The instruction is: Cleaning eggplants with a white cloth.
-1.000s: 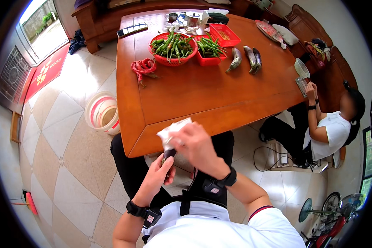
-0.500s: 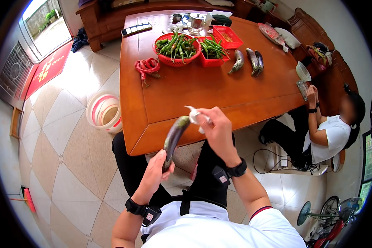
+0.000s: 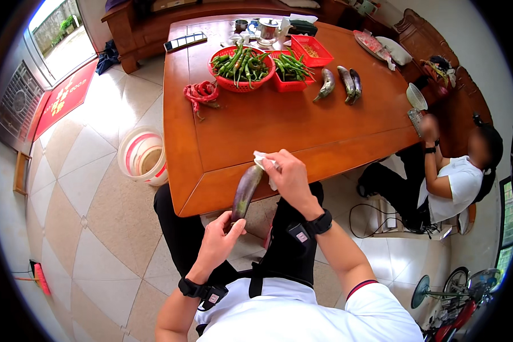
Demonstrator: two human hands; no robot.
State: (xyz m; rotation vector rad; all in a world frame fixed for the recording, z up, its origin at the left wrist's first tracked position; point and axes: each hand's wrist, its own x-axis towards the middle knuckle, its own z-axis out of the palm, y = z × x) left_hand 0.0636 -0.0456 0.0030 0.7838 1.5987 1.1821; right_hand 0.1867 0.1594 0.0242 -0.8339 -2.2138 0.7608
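Observation:
A purple eggplant (image 3: 247,189) with a greenish patch is held upright, slightly tilted, over my lap by the table's near edge. My left hand (image 3: 221,236) grips its lower end between thumb and fingers. At the upper end my right hand (image 3: 288,178) pinches a crumpled white tissue (image 3: 264,160) that touches the eggplant's tip. Three more eggplants lie on the table: one alone (image 3: 326,85) and a pair (image 3: 349,84) side by side.
On the wooden table (image 3: 290,128) stand a round red basket (image 3: 243,85) of green peppers, smaller red baskets, red peppers (image 3: 200,94), a phone (image 3: 185,41) and a metal pot (image 3: 268,31). A bucket (image 3: 143,155) sits left. At right, another person (image 3: 453,185) is seated.
The eggplant has been turned, so a different side with a green patch faces up. My right hand has moved slightly left and down with the tissue; my left hand's grip has shifted lower.

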